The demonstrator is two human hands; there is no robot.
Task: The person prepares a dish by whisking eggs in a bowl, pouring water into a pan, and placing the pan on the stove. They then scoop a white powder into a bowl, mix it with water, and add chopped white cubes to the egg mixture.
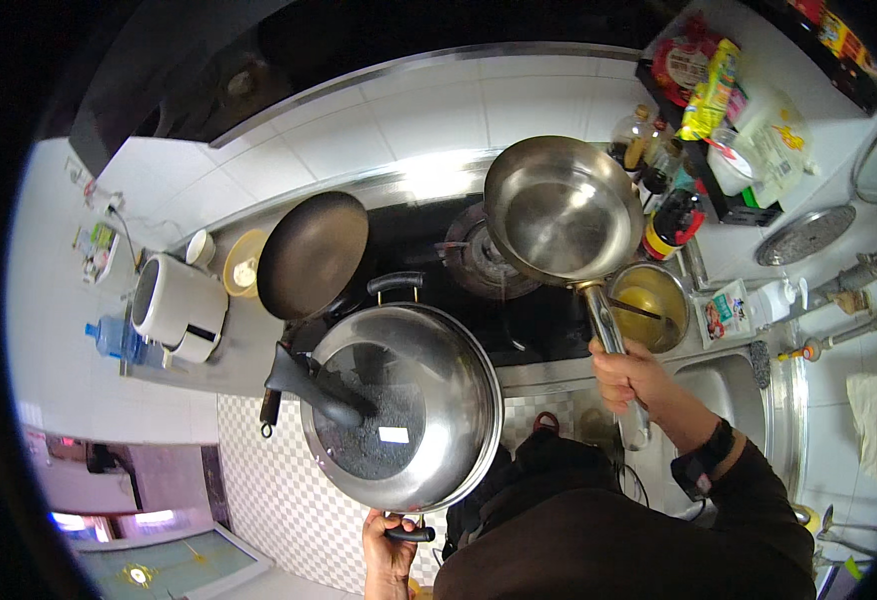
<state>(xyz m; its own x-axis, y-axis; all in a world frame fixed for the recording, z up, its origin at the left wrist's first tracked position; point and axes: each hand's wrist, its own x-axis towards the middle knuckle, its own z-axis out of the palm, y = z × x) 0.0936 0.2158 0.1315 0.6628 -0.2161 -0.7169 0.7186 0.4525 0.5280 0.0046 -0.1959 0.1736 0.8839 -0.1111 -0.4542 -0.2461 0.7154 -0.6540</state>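
Note:
My left hand [390, 546] grips the black side handle [411, 534] of a large steel wok, near the bottom of the view. A domed steel lid [453, 397] with a dark glass middle and an upright black knob covers this wok, so its inside is hidden. With my right hand [626, 379] I hold the steel handle of a deep steel frying pan [558, 217]. Nothing shows inside that pan. It is raised over the right side of the black gas hob [408, 225], partly over a burner [476, 247].
A dark non-stick pan [315, 255] tilts at the hob's left. Further left stand a white appliance [176, 307] and a yellow bowl [247, 259]. Right of the hob are a steel pot of yellowish liquid [645, 311], sauce bottles [667, 225] and a sink [723, 390].

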